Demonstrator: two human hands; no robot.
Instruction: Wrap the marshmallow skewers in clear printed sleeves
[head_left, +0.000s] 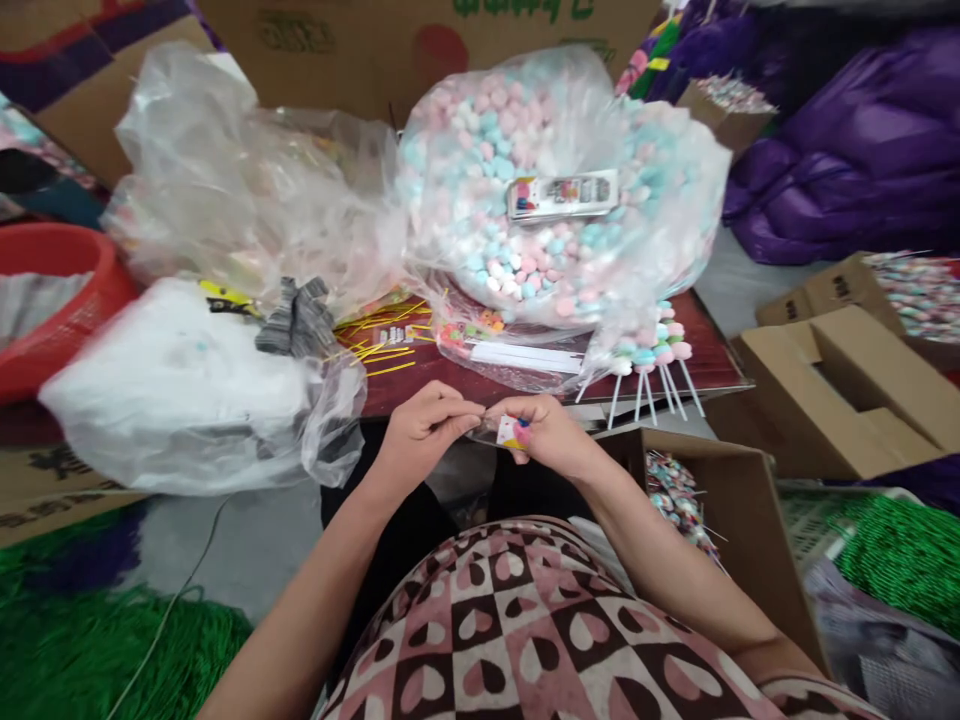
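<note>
My left hand (435,428) pinches the edge of a small clear packet with a printed label (511,431). The packet's other side is gripped by my right hand (553,432), whose fingers partly cover it. Both hands meet over my lap, just in front of the dark red table (720,365). Beyond them lie yellow twist ties (390,350) and a strip of white sticks (525,357) under clear plastic. To the right, several pastel candy pieces on white sticks (660,350) jut over the table edge.
A big clear bag of pastel candies (517,260) carries a stack of printed labels (562,195). At left are a white plastic bag (187,390), grey gloves (298,318) and a red basket (105,285). An open carton (750,510) of candy sticks stands at my right knee.
</note>
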